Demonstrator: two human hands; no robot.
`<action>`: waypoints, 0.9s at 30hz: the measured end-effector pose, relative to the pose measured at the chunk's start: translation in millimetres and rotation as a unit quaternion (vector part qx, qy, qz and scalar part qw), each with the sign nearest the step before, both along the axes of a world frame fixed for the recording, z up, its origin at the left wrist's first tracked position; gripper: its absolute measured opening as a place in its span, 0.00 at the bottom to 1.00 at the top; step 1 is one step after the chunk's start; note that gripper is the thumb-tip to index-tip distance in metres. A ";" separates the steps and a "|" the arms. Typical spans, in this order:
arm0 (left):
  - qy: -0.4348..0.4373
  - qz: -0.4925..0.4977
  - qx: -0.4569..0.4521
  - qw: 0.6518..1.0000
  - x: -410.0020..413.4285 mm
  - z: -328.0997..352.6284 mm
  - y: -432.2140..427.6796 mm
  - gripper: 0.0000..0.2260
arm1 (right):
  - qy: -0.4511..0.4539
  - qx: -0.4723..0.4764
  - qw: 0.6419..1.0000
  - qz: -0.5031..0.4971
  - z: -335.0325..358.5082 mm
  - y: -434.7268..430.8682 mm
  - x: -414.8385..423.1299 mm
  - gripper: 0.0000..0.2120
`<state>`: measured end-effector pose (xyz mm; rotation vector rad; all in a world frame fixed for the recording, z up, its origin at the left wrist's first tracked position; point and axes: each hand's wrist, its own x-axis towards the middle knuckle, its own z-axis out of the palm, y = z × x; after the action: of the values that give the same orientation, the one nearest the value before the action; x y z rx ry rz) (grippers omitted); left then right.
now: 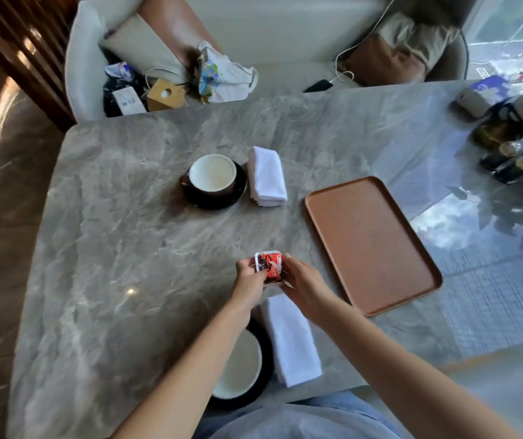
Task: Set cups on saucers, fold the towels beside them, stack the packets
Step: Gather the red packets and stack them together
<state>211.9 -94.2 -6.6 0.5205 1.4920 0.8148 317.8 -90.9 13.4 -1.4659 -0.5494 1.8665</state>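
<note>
One grey marbled surface (127, 217), carrying everything counted here.

One brown rectangular tray (371, 245), bare. Lies at a slant on the right half of that surface and serves as the landmark for every place below.

Two white towels, both folded into oblongs. Up and left of the tray's far left corner, near it but apart: the far towel (268, 176). Down and left of the tray's near corner, by the front edge: the near towel (292, 340).

Two dark saucers and two cups with white insides, each cup seated on its saucer. Left of the tray and just left of the far towel: the far cup (212, 175) on the far saucer (238, 194), rim almost at the cloth. Further left of the tray than the near towel: the near cup (241, 369) on the near saucer (268, 359), partly hidden under the left forearm.

Two hands, both left of the tray's long left side, between the two place settings. Drawn close together, fingers curled: the left hand (249, 282) and the right hand (301, 285), pinching one small stack of packets (269, 266) from opposite sides, with the left thumb across the top. Top packet red and white, something darker beneath; full count hidden by the fingers. Stack low over the surface; cannot tell whether touching it.
</note>
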 end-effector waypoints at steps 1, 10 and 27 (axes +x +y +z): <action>-0.001 0.001 -0.001 1.000 13.2 -3.0 3.8 0.14 | 0.000 0.005 1.000 -0.001 -2.6 2.5 13.2 0.14; -0.002 -0.047 -0.013 0.999 115.3 -13.7 55.9 0.13 | -0.029 0.072 0.997 0.007 -22.4 48.6 109.0 0.17; 0.074 -0.024 -0.080 0.994 147.0 -21.2 161.8 0.15 | -0.181 0.096 0.977 0.052 -51.7 155.1 120.4 0.10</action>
<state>358.9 67.6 -27.8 0.5027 1.6604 0.6237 438.2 64.2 -38.3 -1.6795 -0.9683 1.5738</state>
